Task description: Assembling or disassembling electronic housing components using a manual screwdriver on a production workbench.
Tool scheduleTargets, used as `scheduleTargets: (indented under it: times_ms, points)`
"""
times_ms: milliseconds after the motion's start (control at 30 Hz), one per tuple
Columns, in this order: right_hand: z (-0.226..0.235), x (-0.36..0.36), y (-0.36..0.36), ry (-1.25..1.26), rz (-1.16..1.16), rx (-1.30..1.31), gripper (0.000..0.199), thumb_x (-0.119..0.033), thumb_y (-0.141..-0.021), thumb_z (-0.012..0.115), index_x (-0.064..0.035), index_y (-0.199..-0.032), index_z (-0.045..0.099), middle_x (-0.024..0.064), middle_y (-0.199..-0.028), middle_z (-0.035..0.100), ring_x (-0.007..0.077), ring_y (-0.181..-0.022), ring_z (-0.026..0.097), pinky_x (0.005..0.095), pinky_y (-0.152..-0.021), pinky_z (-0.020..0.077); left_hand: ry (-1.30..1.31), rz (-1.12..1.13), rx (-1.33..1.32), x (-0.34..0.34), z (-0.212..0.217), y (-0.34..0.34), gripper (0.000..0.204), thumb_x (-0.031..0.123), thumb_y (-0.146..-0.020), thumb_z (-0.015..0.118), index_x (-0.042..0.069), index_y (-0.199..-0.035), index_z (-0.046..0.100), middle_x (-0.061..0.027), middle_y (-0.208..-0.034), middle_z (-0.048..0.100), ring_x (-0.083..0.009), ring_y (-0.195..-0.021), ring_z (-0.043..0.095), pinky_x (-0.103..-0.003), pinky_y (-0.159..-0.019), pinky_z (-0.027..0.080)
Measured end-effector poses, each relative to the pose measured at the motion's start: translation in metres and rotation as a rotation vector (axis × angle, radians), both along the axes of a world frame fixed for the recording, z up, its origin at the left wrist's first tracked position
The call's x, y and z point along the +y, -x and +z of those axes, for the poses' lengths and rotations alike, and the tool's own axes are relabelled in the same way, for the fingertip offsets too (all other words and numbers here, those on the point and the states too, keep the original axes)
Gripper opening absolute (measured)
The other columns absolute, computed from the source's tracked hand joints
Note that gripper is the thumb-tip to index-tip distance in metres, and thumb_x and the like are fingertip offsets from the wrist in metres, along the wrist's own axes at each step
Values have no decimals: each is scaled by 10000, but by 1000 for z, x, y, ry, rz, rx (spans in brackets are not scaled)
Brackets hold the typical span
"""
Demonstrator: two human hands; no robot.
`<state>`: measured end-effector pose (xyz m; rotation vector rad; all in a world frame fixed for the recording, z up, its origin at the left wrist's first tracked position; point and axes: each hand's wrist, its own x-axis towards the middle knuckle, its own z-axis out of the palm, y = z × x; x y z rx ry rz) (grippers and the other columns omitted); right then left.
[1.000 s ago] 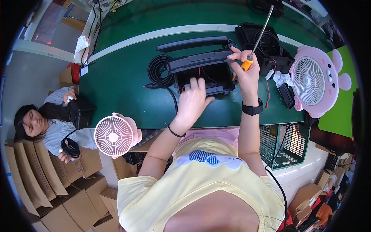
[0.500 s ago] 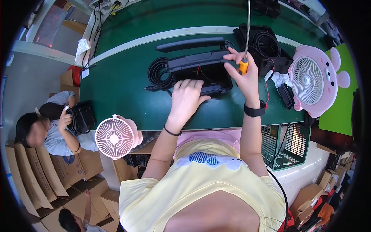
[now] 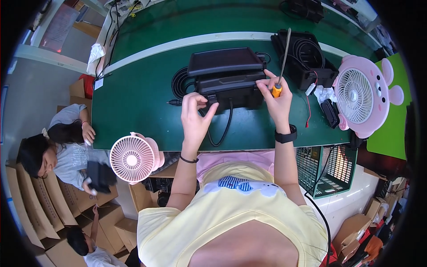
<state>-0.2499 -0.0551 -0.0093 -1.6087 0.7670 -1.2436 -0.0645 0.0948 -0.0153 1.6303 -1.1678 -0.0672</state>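
Observation:
A black plastic case [image 3: 242, 95] lies on the green workbench in front of me, its lid down and a flat black panel [image 3: 224, 61] tilted up behind it. At the case's left front corner, my left hand [image 3: 195, 113] pinches around a latch with thumb and fingers. My right hand [image 3: 278, 95] holds a screwdriver [image 3: 276, 90] by its orange handle, the shaft pointing up and away. Its thumb and fingertips also touch the case's right end. A black cable [image 3: 218, 144] loops from the case's front toward me. More coiled cable [image 3: 179, 84] lies to its left, ending in a plug [image 3: 175, 102].
An open black case [image 3: 311, 73] with coiled cable stands back right, near a pink animal-shaped fan [image 3: 356, 93] and a small black device [image 3: 329, 113]. A smaller pink fan [image 3: 132, 159] is at the bench's front left. A green crate [image 3: 333, 178] sits below right; co-workers are at left.
The case's lid has come down and the panel tilts to show its face. My left hand has moved from the case's opening to its left corner. A co-worker's black box has moved lower.

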Motion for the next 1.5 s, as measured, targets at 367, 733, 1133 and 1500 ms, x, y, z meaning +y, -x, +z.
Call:
scheduleTargets:
  times_ms: [367, 733, 1133, 1500]
  points:
    - [-2, -12, -8, -43, 12, -52, 289, -35, -887, 750, -55, -819, 470, 125, -927, 747, 283, -1238, 622, 392, -1040, 462, -2, -17, 5, -4, 2, 3, 337, 165, -859, 782, 75, -1169, 686, -134, -1368, 472, -287, -1153, 582, -400, -958, 492]
    - [-6, -5, -13, 76, -235, -56, 288, -49, -895, 751, -36, -848, 467, 92, -910, 743, 177, -966, 689, 284, -861, 509, 41, -34, 317, -34, 2, -2, 139, 103, -934, 686, 63, -1029, 592, -121, -1434, 344, -242, -1185, 523, -366, -987, 471]
    - [-7, 13, 8, -170, 111, -95, 360, 9, -809, 804, -75, -871, 460, 107, -1064, 696, 128, -855, 623, 269, -776, 509, 154, -249, 565, -37, -2, -11, 448, 111, -929, 677, 121, -1347, 516, -138, -1574, 245, -265, -1430, 328, -401, -1176, 290]
    - [18, 2, -15, 373, -160, 203, 259, 22, -789, 782, -45, -819, 534, 112, -1057, 729, 279, -954, 690, 343, -833, 536, 128, -41, 264, -60, 4, -15, 117, 175, -950, 704, 62, -933, 677, -147, -1476, 423, -279, -1365, 445, -411, -1105, 387]
